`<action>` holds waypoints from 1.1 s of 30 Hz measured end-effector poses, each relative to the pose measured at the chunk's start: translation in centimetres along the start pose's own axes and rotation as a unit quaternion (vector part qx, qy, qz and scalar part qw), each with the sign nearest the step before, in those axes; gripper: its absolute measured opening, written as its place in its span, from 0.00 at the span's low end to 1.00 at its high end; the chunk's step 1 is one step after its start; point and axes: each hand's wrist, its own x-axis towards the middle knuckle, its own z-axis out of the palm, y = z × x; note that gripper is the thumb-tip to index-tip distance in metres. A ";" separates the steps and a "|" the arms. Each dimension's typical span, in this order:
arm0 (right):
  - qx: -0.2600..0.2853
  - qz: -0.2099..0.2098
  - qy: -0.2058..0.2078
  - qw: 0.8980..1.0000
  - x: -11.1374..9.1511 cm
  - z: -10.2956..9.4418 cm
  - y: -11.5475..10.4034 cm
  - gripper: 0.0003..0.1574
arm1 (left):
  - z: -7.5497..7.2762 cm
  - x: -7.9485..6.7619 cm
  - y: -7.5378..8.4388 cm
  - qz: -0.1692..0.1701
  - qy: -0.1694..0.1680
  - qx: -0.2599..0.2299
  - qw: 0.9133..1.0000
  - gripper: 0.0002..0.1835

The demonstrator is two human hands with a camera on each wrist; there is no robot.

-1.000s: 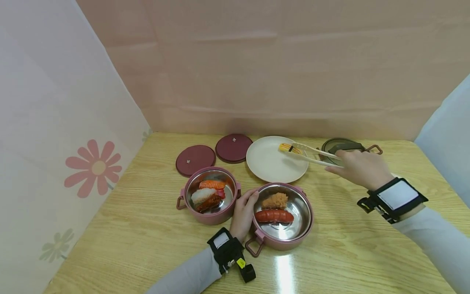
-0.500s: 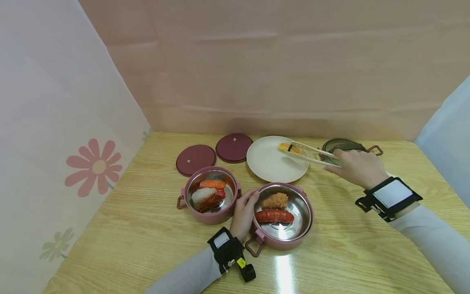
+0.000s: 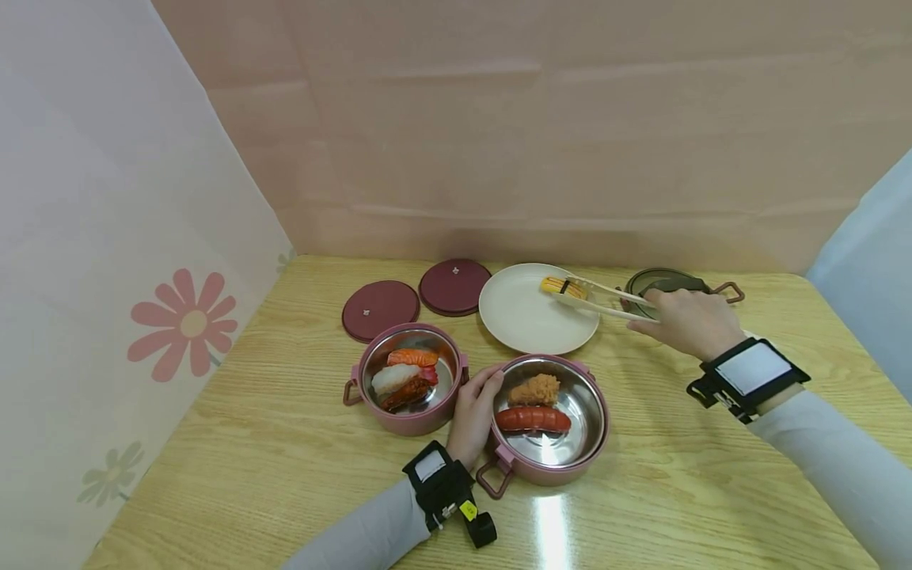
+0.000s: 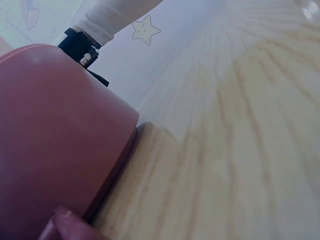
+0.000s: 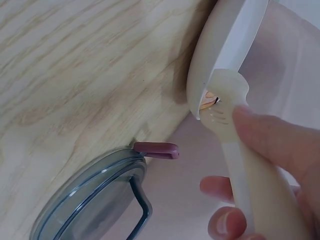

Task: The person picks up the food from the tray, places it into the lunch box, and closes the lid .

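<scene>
Here, a right hand (image 3: 689, 321) is clasping cream plastic tongs (image 3: 614, 311), tips straddling a yellow, black-banded sushi piece (image 3: 565, 287) lying left of the grip, roughly parallel to them, on a round cream plate (image 3: 516, 317).

Grey sleeves (image 3: 837, 463), black wrist straps (image 3: 440, 499), yellow tag (image 3: 468, 510)

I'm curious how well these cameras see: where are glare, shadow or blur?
Head view: white glare on the wooden table in front of the pot with the sausage, bright spot inside that pot; left wrist view: the table's grain looks washed out and soft; right wrist view: dark shadow on the table beside the plate.
</scene>
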 end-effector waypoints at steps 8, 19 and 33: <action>0.006 0.004 -0.036 0.999 0.5 0.0 0.3 0.35 | 0.0 0.1 -0.1 0.006 0.001 -0.004 1.000 0.22; -0.012 -0.034 0.012 0.999 0.2 0.7 0.1 0.20 | 0.0 -0.1 0.1 0.000 -0.001 0.001 1.000 0.22; 0.022 -0.053 0.012 0.998 -0.8 1.1 -0.2 0.17 | 0.0 -0.1 0.1 -0.002 -0.002 -0.002 1.000 0.22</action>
